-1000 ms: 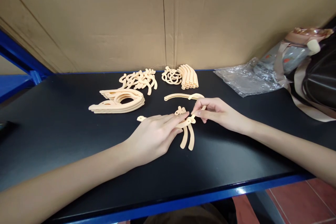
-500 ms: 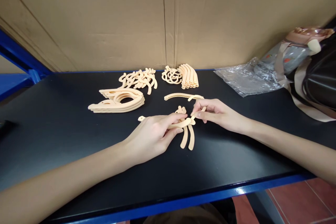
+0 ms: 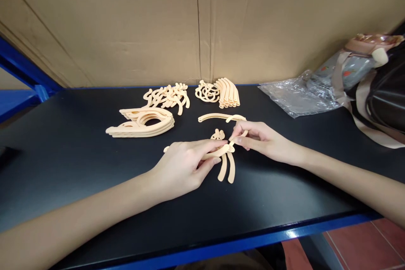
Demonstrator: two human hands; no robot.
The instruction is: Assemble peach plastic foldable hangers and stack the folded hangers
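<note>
My left hand pinches a curved beige plastic hanger arm between thumb and fingers; its far end shows left of the hand. My right hand is closed on a slim curved beige hanger hook, whose lower end meets the tip of the arm. Whether the two are joined I cannot tell. Below them on the table lie hook-shaped beige pieces, partly covered by my left hand. Just beyond my right hand rests another curved hanger arm with a smaller curved piece across its right end.
On the black table stand a stack of beige hanger bodies, a pile of hooks, a heap of ring-shaped pieces and a row of curved arms. At right are a clear plastic bag, a bottle and a dark bag.
Both hands keep their hold at nearly the same place. The held arm has tilted or shifted slightly, with less of its left end showing; the view has moved a little.
</note>
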